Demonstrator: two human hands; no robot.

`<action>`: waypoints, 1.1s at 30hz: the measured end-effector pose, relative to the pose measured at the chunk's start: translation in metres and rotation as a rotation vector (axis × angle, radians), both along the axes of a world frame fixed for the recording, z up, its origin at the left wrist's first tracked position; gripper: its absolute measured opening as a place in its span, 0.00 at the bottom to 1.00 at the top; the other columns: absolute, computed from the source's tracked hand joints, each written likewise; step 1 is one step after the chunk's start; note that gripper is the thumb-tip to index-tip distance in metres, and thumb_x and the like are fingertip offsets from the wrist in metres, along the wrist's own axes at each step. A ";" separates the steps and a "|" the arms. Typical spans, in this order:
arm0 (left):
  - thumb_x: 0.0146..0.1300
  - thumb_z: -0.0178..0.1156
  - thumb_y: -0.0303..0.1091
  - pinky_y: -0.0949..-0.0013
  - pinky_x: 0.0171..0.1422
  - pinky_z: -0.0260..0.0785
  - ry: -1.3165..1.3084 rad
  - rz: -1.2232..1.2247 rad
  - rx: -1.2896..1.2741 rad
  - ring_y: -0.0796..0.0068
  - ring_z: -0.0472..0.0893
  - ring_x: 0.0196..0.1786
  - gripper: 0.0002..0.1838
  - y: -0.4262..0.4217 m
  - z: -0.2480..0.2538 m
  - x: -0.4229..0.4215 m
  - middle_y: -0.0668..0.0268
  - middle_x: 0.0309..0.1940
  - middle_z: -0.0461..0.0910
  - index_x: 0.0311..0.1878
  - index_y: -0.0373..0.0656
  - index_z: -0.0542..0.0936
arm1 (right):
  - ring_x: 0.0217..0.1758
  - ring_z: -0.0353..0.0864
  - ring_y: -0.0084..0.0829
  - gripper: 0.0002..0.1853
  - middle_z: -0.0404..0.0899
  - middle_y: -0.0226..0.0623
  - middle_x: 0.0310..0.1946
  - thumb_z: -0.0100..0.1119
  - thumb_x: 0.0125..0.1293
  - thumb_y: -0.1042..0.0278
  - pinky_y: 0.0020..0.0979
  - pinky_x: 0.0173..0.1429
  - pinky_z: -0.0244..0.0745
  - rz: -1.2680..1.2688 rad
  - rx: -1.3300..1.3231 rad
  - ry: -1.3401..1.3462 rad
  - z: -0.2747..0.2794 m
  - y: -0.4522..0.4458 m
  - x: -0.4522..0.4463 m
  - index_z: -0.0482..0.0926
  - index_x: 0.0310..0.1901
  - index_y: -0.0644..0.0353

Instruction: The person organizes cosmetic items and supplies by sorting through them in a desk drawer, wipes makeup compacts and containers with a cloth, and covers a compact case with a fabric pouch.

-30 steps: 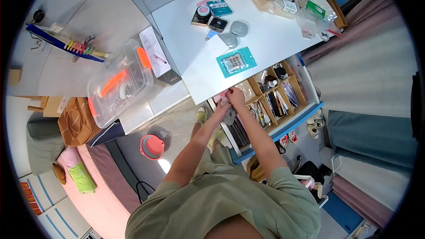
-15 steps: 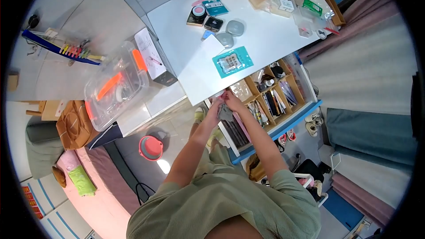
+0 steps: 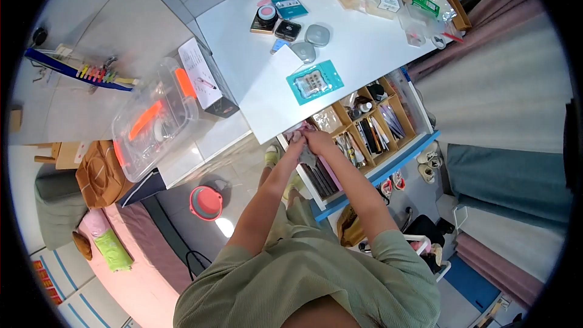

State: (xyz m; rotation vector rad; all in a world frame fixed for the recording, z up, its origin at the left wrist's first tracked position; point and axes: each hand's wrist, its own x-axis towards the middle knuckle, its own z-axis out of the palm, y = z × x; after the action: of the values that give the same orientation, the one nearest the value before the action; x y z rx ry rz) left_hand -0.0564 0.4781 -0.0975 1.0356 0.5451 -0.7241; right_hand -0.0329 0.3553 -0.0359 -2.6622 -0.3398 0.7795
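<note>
My left hand [image 3: 295,146] and my right hand [image 3: 317,141] are close together at the left end of an open drawer [image 3: 391,173]. Between them both sets of fingers pinch a small, soft grey-and-pink piece [image 3: 308,156], cloth or a pouch; I cannot make out which. Its grey part hangs below the fingers, and a bit of pink shows above them. Under my wrists, dark flat items [image 3: 320,179] stand in a row in the drawer. To the right, a brown divider [image 3: 347,123] parts pens, tubes and small bottles.
On the white desk [image 3: 255,94] lie a teal packet [image 3: 315,82], two grey round cases [image 3: 317,35] and cosmetics. A clear box [image 3: 155,121] with orange latches stands left. A pink basin [image 3: 206,202] is on the floor, beside a pink bed [image 3: 143,249].
The view has shifted slightly. My hands stay together over the drawer's left end, and the soft piece has turned and bunched up between the fingers, with more pink showing above.
</note>
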 end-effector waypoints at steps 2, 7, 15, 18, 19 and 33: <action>0.56 0.57 0.47 0.66 0.49 0.68 -0.031 -0.001 0.089 0.67 0.75 0.49 0.29 0.000 -0.001 -0.002 0.60 0.49 0.74 0.59 0.42 0.66 | 0.47 0.78 0.44 0.25 0.76 0.38 0.50 0.45 0.58 0.69 0.42 0.47 0.73 0.002 -0.028 0.023 0.005 0.001 0.000 0.66 0.60 0.43; 0.51 0.60 0.47 0.66 0.54 0.66 -0.163 0.094 0.392 0.64 0.73 0.52 0.37 -0.004 -0.023 -0.012 0.55 0.53 0.71 0.61 0.36 0.62 | 0.45 0.79 0.43 0.19 0.74 0.41 0.51 0.46 0.58 0.69 0.41 0.44 0.74 -0.089 -0.115 0.023 -0.006 0.009 0.000 0.72 0.53 0.49; 0.58 0.53 0.37 0.69 0.50 0.66 -0.173 -0.107 0.257 0.71 0.71 0.49 0.35 -0.001 0.011 -0.011 0.64 0.51 0.70 0.67 0.46 0.50 | 0.45 0.77 0.40 0.16 0.69 0.39 0.51 0.51 0.56 0.69 0.39 0.45 0.74 -0.011 0.038 -0.275 -0.017 -0.002 -0.024 0.76 0.48 0.51; 0.59 0.53 0.36 0.71 0.44 0.66 -0.198 -0.021 0.247 0.75 0.71 0.43 0.34 -0.002 0.040 -0.014 0.66 0.48 0.70 0.66 0.47 0.51 | 0.47 0.74 0.39 0.15 0.70 0.38 0.45 0.52 0.55 0.68 0.38 0.45 0.72 -0.092 0.011 -0.383 -0.018 0.002 -0.023 0.77 0.46 0.49; 0.59 0.53 0.36 0.72 0.41 0.66 -0.209 -0.006 0.216 0.77 0.71 0.40 0.33 -0.002 0.042 -0.014 0.66 0.48 0.69 0.66 0.48 0.51 | 0.47 0.74 0.38 0.14 0.70 0.37 0.43 0.52 0.55 0.68 0.38 0.45 0.71 -0.052 -0.043 -0.403 -0.019 0.004 -0.021 0.77 0.45 0.49; 0.57 0.55 0.34 0.75 0.36 0.67 -0.257 0.068 0.257 0.77 0.74 0.33 0.29 0.010 0.033 -0.018 0.66 0.35 0.74 0.62 0.40 0.61 | 0.40 0.75 0.38 0.09 0.72 0.37 0.33 0.57 0.51 0.66 0.38 0.42 0.71 -0.052 0.087 -0.423 -0.013 -0.007 -0.022 0.82 0.35 0.48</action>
State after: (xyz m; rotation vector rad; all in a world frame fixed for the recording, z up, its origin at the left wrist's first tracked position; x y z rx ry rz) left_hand -0.0740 0.4876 -0.0644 1.3213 0.4551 -0.4585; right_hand -0.0553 0.3487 -0.0487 -2.7229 -0.3954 0.1729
